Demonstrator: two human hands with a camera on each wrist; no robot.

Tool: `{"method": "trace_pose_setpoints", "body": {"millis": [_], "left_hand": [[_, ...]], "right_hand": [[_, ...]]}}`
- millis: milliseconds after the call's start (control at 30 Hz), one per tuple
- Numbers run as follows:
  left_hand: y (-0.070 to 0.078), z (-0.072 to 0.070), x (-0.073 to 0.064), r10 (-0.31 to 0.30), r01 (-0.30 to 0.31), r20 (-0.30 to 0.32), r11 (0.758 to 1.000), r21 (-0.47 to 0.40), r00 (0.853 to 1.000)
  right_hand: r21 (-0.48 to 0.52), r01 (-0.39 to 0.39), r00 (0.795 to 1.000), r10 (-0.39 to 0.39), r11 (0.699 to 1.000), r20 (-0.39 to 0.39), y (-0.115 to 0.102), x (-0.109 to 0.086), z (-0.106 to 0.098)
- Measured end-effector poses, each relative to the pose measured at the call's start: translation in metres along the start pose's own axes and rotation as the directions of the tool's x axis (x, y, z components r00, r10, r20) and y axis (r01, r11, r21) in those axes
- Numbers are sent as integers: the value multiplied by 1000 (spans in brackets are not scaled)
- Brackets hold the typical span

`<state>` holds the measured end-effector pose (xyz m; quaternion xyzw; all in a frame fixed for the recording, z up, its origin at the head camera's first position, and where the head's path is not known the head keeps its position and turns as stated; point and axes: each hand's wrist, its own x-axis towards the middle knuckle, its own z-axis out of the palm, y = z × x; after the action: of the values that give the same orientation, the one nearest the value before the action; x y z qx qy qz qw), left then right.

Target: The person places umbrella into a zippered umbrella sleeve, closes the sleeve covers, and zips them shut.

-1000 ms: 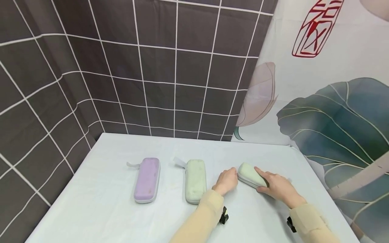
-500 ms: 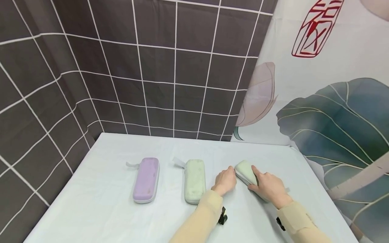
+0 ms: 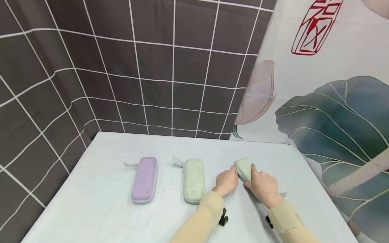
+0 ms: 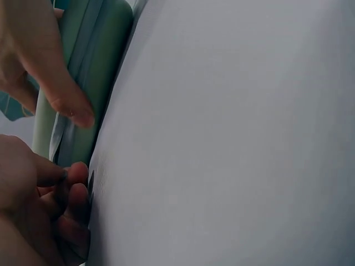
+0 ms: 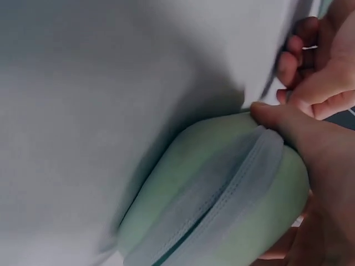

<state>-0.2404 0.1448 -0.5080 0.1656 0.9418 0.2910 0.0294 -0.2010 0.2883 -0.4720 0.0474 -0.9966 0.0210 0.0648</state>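
A pale green zip case lies slanted on the right half of the table, and its grey zipper band runs along its side. My right hand grips the case over its middle, thumb on the near-left side and fingers across the top. At the far-left end of the case, my left hand pinches at the zipper, with fingers curled in the left wrist view; the small zipper pull is mostly hidden between thumb and finger. Along the band, a narrow dark gap shows in the right wrist view.
A second green zip case lies just left of my left forearm. Farther left is a purple zip case; both have strap loops at their far ends. A white cloth covers the table, with a dark grid curtain behind.
My right hand has moved left and turned the case, so it points more away from me. The far end shifted slightly left. My left hand has stayed nearly in place at that end.
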Motion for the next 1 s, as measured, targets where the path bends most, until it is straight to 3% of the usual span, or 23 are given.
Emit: {"method": "trace_pose_setpoints", "body": {"millis": [333, 600, 833, 1000], "left_hand": [[3, 4, -2, -5, 3, 35, 999, 48, 999], [3, 7, 0, 0, -1, 16, 996, 88, 1000], [4, 6, -1, -29, 24, 41, 993, 112, 999], [5, 5, 0, -28, 25, 39, 996, 88, 999]], "right_hand": [[-2, -100, 995, 100, 995, -4, -15, 2, 1], [-6, -132, 991, 132, 991, -13, -22, 5, 0], [4, -84, 993, 83, 996, 88, -19, 9, -4], [56, 70, 993, -75, 996, 94, -8, 11, -11]]}}
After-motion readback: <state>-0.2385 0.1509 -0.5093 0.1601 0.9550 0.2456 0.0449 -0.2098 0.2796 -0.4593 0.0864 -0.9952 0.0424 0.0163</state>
